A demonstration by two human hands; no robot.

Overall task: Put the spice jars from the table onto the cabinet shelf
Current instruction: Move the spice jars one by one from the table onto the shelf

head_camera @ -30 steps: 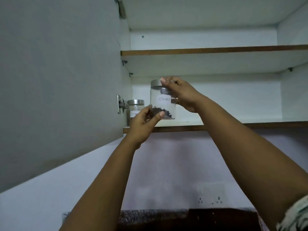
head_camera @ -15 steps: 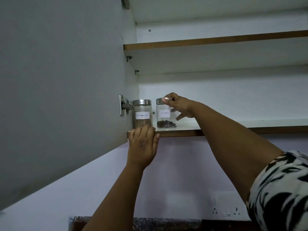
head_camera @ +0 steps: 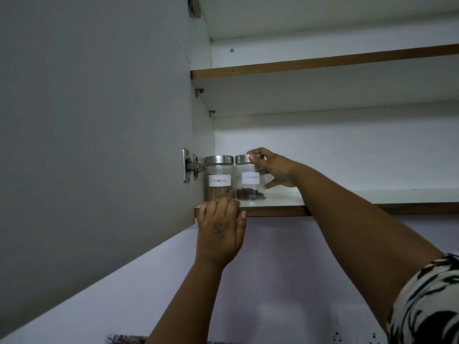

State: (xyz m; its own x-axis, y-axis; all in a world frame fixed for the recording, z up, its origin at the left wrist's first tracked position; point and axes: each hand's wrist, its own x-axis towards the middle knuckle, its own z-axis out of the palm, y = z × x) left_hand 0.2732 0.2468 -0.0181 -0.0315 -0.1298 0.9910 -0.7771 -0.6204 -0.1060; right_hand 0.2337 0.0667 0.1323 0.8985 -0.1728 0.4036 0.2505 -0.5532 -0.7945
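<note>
Standing open at the far left, the grey cabinet door (head_camera: 94, 145) hangs on a metal hinge (head_camera: 192, 167) beside the lower shelf (head_camera: 372, 198). Just right of the hinge, the cinnamon jar (head_camera: 219, 177) stands upright on that shelf, its steel lid on and its white label facing out. Below it, the left hand (head_camera: 219, 228) rests on the shelf's wooden front edge, fingers curled over the lip and gripping nothing else. Next comes the cloves jar (head_camera: 249, 178), upright on the shelf and just beside the cinnamon jar. The right hand (head_camera: 274, 168) reaches in from the right, its grip pinching the lid of the cloves jar between thumb and fingers. Above, an upper shelf (head_camera: 323, 64) spans the cabinet.
</note>
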